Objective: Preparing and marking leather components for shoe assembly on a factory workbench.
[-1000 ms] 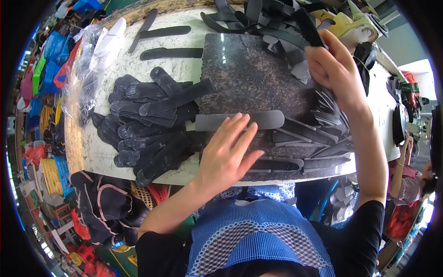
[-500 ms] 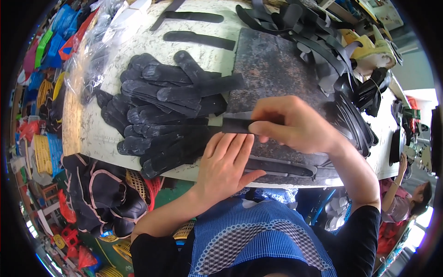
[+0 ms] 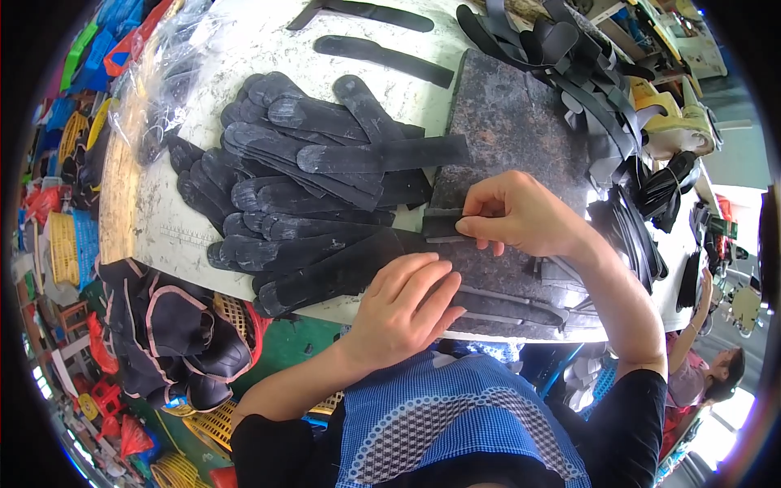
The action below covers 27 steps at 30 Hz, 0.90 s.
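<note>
My right hand point(image 3: 517, 218) pinches a short dark strip point(image 3: 442, 225) between thumb and fingers, above a dark, worn board point(image 3: 508, 122). A thin grey edge shows along the strip's near side. My left hand point(image 3: 399, 305) is just nearer to me, palm down with its fingers apart and nothing visible in them. Its fingertips are close to the end of a long black strip point(image 3: 342, 272) in a pile of round-ended black strips point(image 3: 285, 187). Whether they touch it, I cannot tell. More flat strips point(image 3: 512, 307) lie along the board's near edge.
Loose black strips point(image 3: 569, 73) heap at the far right, beside a yellowish machine part point(image 3: 675, 122). Two single strips lie far on the white table point(image 3: 244, 41). Clear plastic point(image 3: 163, 98) covers the left edge. Black boots point(image 3: 187, 333) stand below left. Another person point(image 3: 695, 374) is at right.
My left hand has come off the short strip toward me, its fingers now more bent. The right hand still pinches the strip, now tilted. The whole view has shifted slightly.
</note>
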Tool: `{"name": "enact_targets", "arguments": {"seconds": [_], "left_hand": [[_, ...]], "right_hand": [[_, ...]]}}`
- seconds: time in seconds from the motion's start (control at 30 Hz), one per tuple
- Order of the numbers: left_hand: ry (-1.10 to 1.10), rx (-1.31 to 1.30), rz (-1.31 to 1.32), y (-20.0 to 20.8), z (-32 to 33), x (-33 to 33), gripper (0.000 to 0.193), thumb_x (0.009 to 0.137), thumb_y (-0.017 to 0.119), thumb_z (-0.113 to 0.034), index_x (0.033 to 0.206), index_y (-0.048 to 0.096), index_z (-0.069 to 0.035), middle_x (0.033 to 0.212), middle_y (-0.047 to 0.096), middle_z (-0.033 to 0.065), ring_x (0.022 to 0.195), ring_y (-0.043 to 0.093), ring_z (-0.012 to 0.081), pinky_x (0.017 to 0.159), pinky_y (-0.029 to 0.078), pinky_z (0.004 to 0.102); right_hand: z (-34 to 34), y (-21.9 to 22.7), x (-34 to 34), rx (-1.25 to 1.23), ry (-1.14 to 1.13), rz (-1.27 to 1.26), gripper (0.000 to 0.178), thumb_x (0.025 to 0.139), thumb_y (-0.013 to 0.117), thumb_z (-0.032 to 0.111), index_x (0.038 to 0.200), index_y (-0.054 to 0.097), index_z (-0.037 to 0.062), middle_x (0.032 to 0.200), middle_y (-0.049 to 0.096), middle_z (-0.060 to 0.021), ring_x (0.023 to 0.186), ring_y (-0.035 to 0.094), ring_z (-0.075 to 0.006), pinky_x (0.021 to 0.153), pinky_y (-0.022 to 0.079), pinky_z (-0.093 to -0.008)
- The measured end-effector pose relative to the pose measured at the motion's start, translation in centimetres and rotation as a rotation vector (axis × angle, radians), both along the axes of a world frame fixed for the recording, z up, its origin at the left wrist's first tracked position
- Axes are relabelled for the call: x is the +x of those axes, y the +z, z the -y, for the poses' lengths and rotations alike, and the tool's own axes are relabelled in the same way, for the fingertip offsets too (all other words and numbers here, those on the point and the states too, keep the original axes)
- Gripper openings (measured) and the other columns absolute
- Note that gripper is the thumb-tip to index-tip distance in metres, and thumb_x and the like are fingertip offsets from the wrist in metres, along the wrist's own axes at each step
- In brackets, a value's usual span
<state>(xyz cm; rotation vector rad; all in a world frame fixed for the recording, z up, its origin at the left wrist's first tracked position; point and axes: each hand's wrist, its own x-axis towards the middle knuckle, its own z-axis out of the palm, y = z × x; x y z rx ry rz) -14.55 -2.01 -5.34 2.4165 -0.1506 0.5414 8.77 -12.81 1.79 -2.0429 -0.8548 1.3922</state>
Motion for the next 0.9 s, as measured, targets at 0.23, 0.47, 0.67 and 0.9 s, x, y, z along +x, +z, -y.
{"name": "enact_targets", "arguments": {"seconds": [0.23,0.47,0.67,0.9], "left_hand": [[-0.043,0.157,-0.111,2.3,-1.1,2.6,0.066,0.087,0.081,-0.032,0.138,0.062,0.004,0.131,0.064,0.0179,0.125,0.061,0.0348,0.110,0.049,0.0477],[-0.050,0.351,-0.127,3.0,-1.0,4.5,0.067,0.091,0.076,-0.043,0.137,0.063,0.005,0.114,0.057,0.0141,0.109,0.059,0.0320,0.097,0.050,0.0461],[-0.075,0.442,-0.102,3.5,-1.2,5.7,0.064,0.090,0.076,-0.047,0.126,0.067,0.005,0.108,0.059,0.0123,0.105,0.060,0.0279,0.099,0.050,0.0435],[-0.216,0.227,-0.099,3.4,1.9,8.2,0.061,0.086,0.082,-0.029,0.134,0.065,0.004,0.136,0.061,0.0141,0.124,0.059,0.0310,0.105,0.050,0.0438]], "right_hand": [[1.7,1.3,-1.8,-0.076,0.136,0.886,0.034,0.084,0.081,0.039,0.080,0.070,0.0066,0.068,0.069,-0.0140,0.067,0.072,-0.0364,0.064,0.057,-0.0471],[10.3,1.9,1.6,0.051,-0.365,0.207,0.021,0.097,0.073,0.016,0.096,0.071,-0.0054,0.076,0.075,-0.0077,0.067,0.071,-0.0125,0.065,0.057,-0.0278],[10.2,0.9,2.6,-0.025,-0.359,0.237,0.023,0.098,0.073,0.018,0.095,0.070,-0.0049,0.078,0.075,-0.0088,0.069,0.072,-0.0143,0.066,0.058,-0.0282],[10.2,1.0,2.5,-0.034,-0.297,0.313,0.025,0.097,0.073,0.020,0.091,0.069,-0.0043,0.076,0.073,-0.0078,0.070,0.072,-0.0135,0.066,0.057,-0.0291]]}}
